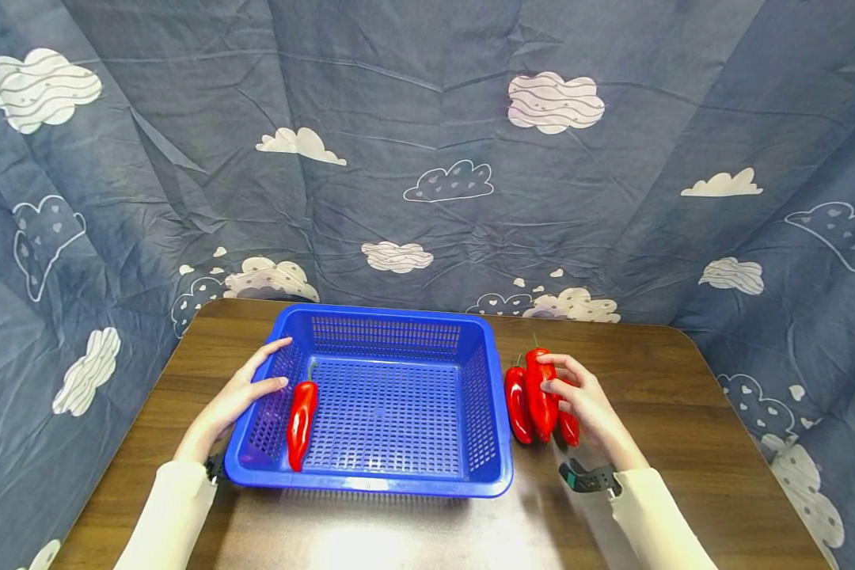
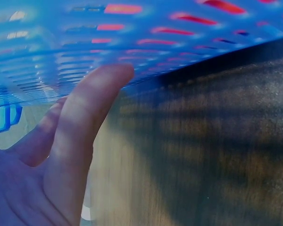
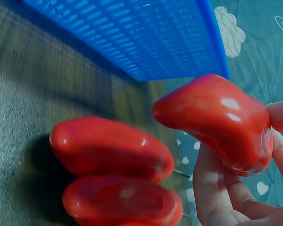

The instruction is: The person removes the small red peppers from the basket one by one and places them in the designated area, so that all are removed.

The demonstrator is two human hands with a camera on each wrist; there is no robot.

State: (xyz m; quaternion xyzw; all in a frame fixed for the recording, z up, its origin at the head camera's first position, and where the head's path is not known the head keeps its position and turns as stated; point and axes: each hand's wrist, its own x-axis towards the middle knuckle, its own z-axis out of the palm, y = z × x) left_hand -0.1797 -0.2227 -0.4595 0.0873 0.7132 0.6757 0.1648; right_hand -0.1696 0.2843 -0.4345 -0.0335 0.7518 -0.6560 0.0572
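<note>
A blue plastic basket (image 1: 370,484) with slotted walls sits on the table, one red chili pepper (image 1: 302,423) lying along its left side. My left hand (image 1: 237,389) grips the basket's left rim, two fingertips over the rim. In the left wrist view, other fingers (image 2: 80,122) are against the outer slotted wall. To the right of the basket, my right hand (image 1: 586,404) holds a glossy red chili pepper (image 3: 221,122) between thumb and fingers, raised over the others. Two more red peppers (image 3: 111,148) lie side by side on the table beneath it, partly covered in the head view.
The brown wooden table (image 1: 655,396) has rounded back corners. A grey-blue cloth (image 1: 399,95) with cloud prints hangs behind it and along both sides. The basket's right wall (image 3: 132,33) stands close to the peppers.
</note>
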